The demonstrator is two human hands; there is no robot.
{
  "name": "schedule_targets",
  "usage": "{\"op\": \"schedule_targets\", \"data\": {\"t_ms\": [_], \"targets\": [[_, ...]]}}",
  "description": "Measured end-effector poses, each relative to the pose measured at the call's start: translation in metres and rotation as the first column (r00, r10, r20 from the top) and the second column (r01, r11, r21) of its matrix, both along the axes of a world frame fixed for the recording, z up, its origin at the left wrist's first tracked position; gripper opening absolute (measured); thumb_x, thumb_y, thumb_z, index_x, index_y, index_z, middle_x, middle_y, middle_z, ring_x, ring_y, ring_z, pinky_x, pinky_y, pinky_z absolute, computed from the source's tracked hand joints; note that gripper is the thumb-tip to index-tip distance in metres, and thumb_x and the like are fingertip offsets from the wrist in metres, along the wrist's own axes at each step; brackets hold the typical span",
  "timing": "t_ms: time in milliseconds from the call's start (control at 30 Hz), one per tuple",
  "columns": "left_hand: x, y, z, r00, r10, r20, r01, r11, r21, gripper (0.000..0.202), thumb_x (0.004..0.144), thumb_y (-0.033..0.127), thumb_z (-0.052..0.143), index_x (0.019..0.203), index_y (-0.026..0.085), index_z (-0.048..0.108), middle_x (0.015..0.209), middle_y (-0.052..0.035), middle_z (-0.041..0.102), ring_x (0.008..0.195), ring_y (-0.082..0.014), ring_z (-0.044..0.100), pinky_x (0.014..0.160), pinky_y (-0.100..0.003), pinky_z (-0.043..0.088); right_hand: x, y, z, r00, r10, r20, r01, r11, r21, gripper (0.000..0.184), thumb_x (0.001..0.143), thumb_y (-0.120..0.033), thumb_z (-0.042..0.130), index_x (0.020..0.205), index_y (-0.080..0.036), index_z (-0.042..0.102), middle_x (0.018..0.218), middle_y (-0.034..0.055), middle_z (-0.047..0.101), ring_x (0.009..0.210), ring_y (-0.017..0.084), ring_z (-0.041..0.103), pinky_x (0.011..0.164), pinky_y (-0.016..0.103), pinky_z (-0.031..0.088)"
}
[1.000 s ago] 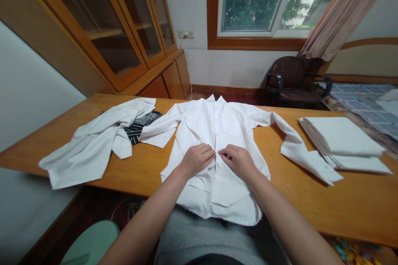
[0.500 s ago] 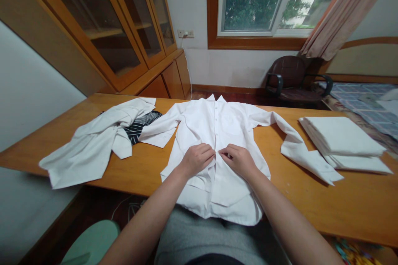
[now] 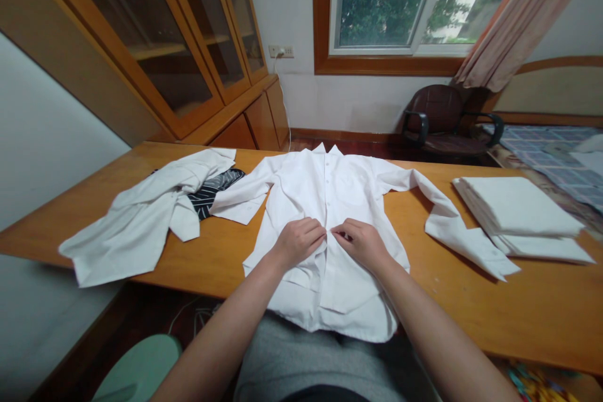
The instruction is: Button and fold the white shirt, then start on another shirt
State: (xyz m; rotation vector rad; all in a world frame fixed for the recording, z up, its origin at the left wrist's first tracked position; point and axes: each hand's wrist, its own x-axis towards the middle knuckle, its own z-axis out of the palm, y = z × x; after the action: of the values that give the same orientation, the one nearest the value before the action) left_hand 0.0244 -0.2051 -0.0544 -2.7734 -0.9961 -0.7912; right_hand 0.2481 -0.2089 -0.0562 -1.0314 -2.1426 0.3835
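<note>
A white long-sleeved shirt (image 3: 348, 185) lies front up on the wooden table (image 3: 424, 301), its collar at the far edge and its hem hanging over the near edge. Buttons run down the placket, fastened in the upper part, while the front edges part lower down. My left hand (image 3: 301, 240) pinches the placket at mid-front. Facing it, my right hand (image 3: 360, 240) pinches the other side of the placket, fingertips almost touching the left ones. Whatever button sits between the fingertips is too small to make out.
Left of the shirt lie a crumpled white garment (image 3: 136, 213) and a black striped cloth (image 3: 207, 195). Folded white cloths (image 3: 518, 207) are stacked at the right, near the shirt's sleeve. A green stool (image 3: 136, 367) stands below the table's front left edge.
</note>
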Motion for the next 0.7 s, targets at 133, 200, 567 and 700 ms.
{"op": "schedule_targets", "data": {"t_ms": [133,200,567,700], "targets": [[0.0005,-0.0002,0.0011,1.0,-0.002,0.005,0.002,1.0,0.003,0.018,0.1,0.023,0.048,0.091,0.019,0.063,0.082,-0.0033,0.063,0.077,-0.0162,0.059,0.069,-0.029,0.046,-0.0005,-0.0002,0.0008,1.0,0.002,-0.002,-0.002,1.0,0.005,0.008,0.09,-0.019,0.066,0.09,-0.02,0.074,0.074,0.0011,0.067,0.061,0.012,0.059,0.058,0.023,0.043],[0.0006,-0.0001,0.0009,1.0,-0.004,0.007,0.004,1.0,0.003,0.018,0.1,0.023,0.048,0.091,0.019,0.063,0.082,-0.0032,0.063,0.077,-0.0161,0.059,0.069,-0.029,0.046,-0.0006,-0.0003,0.0009,1.0,-0.001,0.001,0.001,1.0,0.004,0.008,0.09,-0.018,0.066,0.089,-0.02,0.074,0.073,0.001,0.067,0.062,0.012,0.06,0.059,0.023,0.043],[0.0015,0.0001,0.0002,1.0,0.0,0.011,0.0,1.0,0.008,0.018,0.1,0.023,0.049,0.089,0.019,0.062,0.081,-0.0028,0.063,0.076,-0.0161,0.059,0.068,-0.029,0.046,-0.0002,0.0,0.0009,1.0,-0.006,0.0,0.006,1.0,-0.001,0.008,0.09,-0.018,0.065,0.089,-0.021,0.073,0.074,0.0012,0.067,0.063,0.013,0.06,0.06,0.023,0.044],[0.0012,-0.0003,0.0001,1.0,0.003,0.017,-0.003,1.0,0.012,0.018,0.099,0.023,0.049,0.089,0.019,0.062,0.081,-0.0028,0.063,0.077,-0.0162,0.06,0.069,-0.029,0.046,-0.0003,-0.0004,0.0024,1.0,-0.005,-0.008,0.005,1.0,0.005,0.008,0.09,-0.019,0.065,0.088,-0.02,0.073,0.074,0.0014,0.068,0.063,0.012,0.06,0.06,0.023,0.044]]}}
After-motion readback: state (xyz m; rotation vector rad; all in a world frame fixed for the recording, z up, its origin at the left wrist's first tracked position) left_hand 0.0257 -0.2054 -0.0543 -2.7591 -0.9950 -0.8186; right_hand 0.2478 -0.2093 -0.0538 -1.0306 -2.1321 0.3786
